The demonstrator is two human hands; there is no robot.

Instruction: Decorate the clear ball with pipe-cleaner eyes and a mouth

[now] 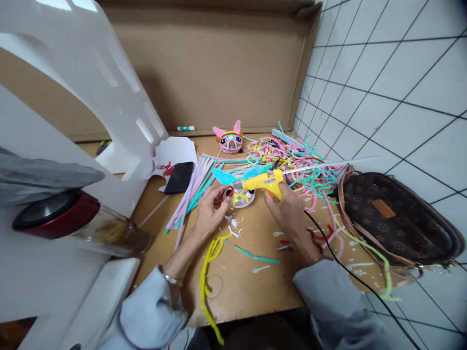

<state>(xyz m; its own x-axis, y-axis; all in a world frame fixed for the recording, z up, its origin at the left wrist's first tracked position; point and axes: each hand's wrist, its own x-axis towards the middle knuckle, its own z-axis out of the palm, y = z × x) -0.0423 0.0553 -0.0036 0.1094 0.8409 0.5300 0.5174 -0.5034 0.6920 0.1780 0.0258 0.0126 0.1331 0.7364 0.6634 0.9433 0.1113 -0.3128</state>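
Note:
My right hand (288,209) grips a yellow glue gun (263,182), its nozzle pointing left and a long clear glue stick (328,164) jutting from its back. Between the fingers of my left hand (209,209) is a small red-rimmed black eye piece (228,191), close to the nozzle; I cannot tell whether they touch. Just behind and below the gun lies a half-covered craft head (241,198) with a yellow curve on its front and blue pipe-cleaner ears (223,177). A pink-eared craft head (231,142) stands farther back.
Loose pipe cleaners (284,150) are heaped at the back right, straight ones (186,194) at left. Yellow strips (206,272) lie in front. A phone (179,177), a glass bottle (109,233) and a brown handbag (397,214) flank the work area. The gun's black cord (339,262) trails right.

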